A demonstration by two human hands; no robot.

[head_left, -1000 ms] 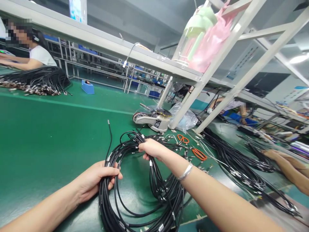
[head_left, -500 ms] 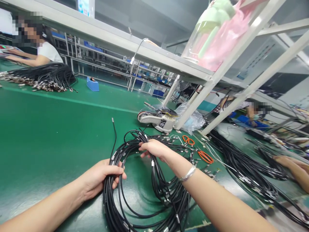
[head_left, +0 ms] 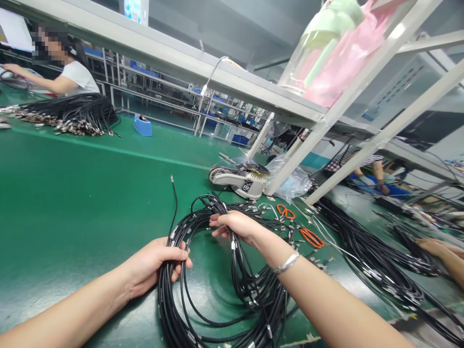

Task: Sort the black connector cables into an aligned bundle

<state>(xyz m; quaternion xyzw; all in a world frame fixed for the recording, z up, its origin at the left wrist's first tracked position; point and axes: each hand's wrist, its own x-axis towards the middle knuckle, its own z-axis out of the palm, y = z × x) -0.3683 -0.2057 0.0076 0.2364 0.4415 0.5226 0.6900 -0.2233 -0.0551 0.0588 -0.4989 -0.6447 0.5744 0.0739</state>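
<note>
Head view: nearest you, a coil of black cables [head_left: 166,304] lies in a loop on the green tabletop [head_left: 90,203], its lower edge running out of the picture. Your left hand [head_left: 170,258] is closed on the coil's left side, thumb across the front, while one cable end [head_left: 172,179] with a metal tip sticks up above it. Your right hand [head_left: 235,224], with a silver bracelet [head_left: 286,262] at the wrist, touches strands at the top of the loop, fingers partly extended around them; you cannot tell how firmly it grips. Just beyond that wrist are orange handles [head_left: 311,238], among scattered cable ends. Farther right, a long bundle of black cables [head_left: 355,232] stretches across the surface, with another person's hand [head_left: 431,247] at its far side. Past your coil stands a grey-white round device [head_left: 250,186], beside a clear plastic bag [head_left: 290,181]. Farther off to your left are a blue dispenser [head_left: 143,126] and a heap of black cables [head_left: 79,111], with a person in a white top [head_left: 81,77] behind it. Overhead, a pale shelf [head_left: 163,53] carries a green-lidded container [head_left: 297,63] and a pink bag [head_left: 340,67].
</note>
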